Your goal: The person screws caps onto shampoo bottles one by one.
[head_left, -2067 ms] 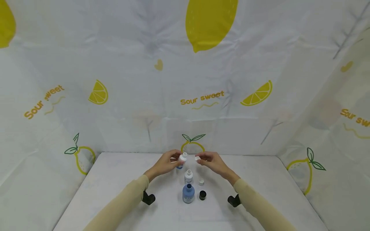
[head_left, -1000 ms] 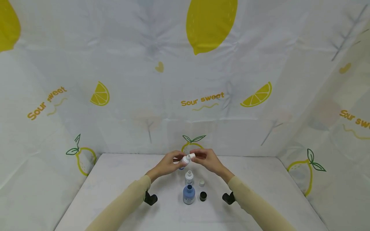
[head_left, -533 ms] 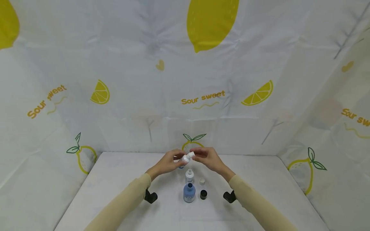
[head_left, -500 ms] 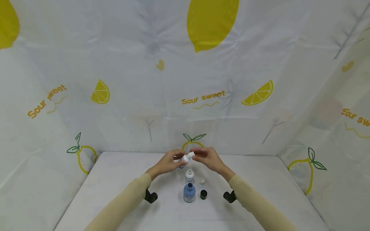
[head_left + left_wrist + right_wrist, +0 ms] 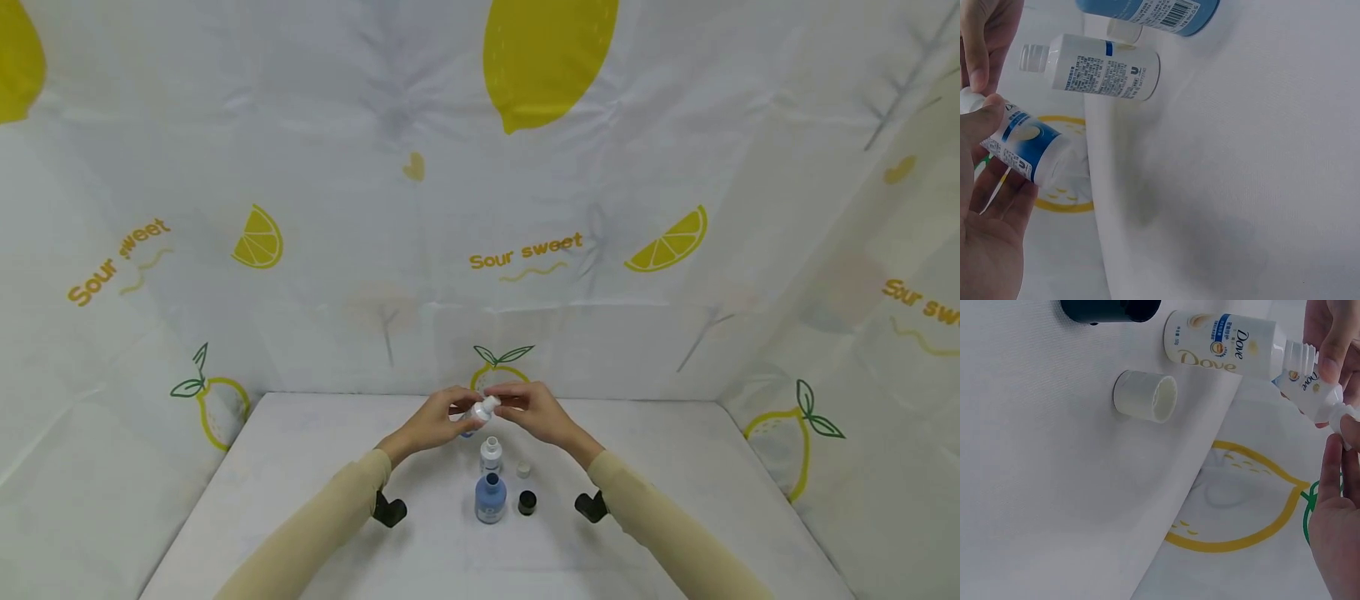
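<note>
On the tabletop (image 5: 660,517), the blue bottle (image 5: 491,502) and white bottle (image 5: 491,457) stand open, work I judge undone; the tilted bottle (image 5: 1027,142) has its lid (image 5: 1337,416) at the neck, perhaps not tight; a black cap (image 5: 527,502) and white cap (image 5: 522,470) lie beside the open pair. Raised, thumbs nearest me, my left hand (image 5: 431,422) grips the tilted bottle, my right hand (image 5: 538,412) pinches the lid between its fingers
</note>
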Available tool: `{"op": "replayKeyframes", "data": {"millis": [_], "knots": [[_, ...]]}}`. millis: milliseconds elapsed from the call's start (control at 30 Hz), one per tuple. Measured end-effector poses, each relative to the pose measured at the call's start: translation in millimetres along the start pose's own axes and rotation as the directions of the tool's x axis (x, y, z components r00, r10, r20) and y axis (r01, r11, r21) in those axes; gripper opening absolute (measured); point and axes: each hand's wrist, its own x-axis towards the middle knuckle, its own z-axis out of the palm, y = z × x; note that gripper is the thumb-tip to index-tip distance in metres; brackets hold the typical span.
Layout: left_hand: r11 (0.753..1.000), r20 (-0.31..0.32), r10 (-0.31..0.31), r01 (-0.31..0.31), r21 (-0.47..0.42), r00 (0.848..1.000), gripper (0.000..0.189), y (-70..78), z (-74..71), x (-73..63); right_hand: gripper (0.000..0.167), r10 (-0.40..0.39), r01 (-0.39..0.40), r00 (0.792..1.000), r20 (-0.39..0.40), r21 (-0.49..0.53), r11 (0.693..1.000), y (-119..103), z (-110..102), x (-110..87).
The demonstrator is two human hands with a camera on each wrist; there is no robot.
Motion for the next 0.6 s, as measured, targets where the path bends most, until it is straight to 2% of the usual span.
{"op": "replayKeyframes", "data": {"millis": [200, 600], "knots": [[1.0, -0.005, 0.019, -0.019, 0.013, 1.0, 0.039, -2.4, -0.3, 0.9, 0.037, 0.018, -0.018, 1.0, -0.019, -0.044, 0.999, -2.2, 1.7, 1.2], [0.999, -0.016, 0.024, -0.023, 0.025, 1.0, 0.036, 2.6, -0.1, 0.0, 0.029, 0.122, -0.137, 0.988, -0.099, -0.163, 0.977, -7.8, 3.6, 2.8]]}}
